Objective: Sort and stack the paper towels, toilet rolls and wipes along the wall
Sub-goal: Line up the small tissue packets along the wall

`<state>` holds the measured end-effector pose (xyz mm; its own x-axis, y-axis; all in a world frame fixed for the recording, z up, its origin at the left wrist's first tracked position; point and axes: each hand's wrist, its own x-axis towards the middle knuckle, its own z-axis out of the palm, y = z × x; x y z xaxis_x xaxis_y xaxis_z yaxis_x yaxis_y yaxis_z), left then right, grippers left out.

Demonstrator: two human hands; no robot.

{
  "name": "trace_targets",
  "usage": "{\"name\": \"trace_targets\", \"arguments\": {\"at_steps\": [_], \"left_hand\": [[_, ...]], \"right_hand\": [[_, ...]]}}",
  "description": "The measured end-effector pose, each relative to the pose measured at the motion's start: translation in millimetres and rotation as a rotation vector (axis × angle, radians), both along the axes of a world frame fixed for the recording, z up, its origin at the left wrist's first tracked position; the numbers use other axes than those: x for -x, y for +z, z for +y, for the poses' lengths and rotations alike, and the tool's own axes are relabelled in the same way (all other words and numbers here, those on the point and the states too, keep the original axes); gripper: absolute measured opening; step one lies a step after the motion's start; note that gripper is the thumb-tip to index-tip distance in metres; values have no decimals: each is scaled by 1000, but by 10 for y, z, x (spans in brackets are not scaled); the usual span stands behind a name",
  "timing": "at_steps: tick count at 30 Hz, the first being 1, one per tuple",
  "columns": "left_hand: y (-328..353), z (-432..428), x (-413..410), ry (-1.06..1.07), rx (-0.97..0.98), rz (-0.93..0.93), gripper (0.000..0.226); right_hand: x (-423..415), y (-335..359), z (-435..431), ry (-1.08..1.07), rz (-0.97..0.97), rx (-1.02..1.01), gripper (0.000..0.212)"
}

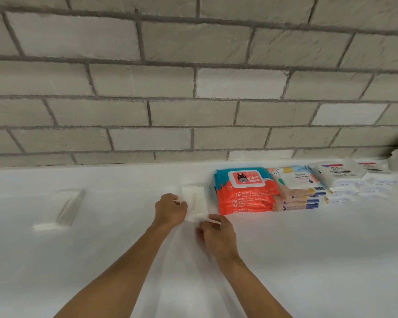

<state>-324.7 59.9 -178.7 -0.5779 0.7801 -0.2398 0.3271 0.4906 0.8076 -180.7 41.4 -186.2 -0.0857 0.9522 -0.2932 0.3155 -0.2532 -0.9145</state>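
Against the brick wall (193, 111), head view: a white paper pack (194, 199) is held low on the white counter (308, 249), just left of the orange wipes stack (244, 193).
Left hand (170, 210): its fingers are curled round the left edge of the white paper pack.
Right hand (217, 235): its fingers are bent onto the near corner, and the pack is pinched there.
Other piles: a spotted wipes stack (299, 187) is seen right of the orange one, touching it. White wipes packs (338, 172) are placed farther right.
Left over: a clear-wrapped pack (69, 208) is left lying well apart on the left, likely not sorted yet.
What could go wrong: the white paper pack looks soft and thin, so it could be bent or set down crooked if one side is let go first. The orange pile could be bumped and slid if the pack is pushed too hard to the right.
Hard to see: white is laid on white, so the pack's edges cannot be told well.
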Motion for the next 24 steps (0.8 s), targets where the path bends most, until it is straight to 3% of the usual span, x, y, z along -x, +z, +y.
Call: {"name": "trace_targets", "arguments": {"at_steps": [2,6,9,10,15,20,24], "left_hand": [[18,-7,12,-17,-1,-1,47],[28,-1,-1,-64,-1,84,47],[26,2,-25,-85,-7,112,26],[27,4,-29,-90,-10,113,21],[24,20,-16,-85,-11,51,46],[9,17,57,-134,-4,102,28],[-41,-1,123,-139,5,73,32]], "right_hand": [[-67,36,-48,40,-108,-92,19],[23,75,-178,109,-289,-341,35],[179,71,-124,152,-347,-464,42],[232,92,-65,166,-371,-454,45],[456,148,279,124,-347,-211,35],[473,112,407,-1,-340,-178,26],[492,114,494,7,-417,-128,29]]}}
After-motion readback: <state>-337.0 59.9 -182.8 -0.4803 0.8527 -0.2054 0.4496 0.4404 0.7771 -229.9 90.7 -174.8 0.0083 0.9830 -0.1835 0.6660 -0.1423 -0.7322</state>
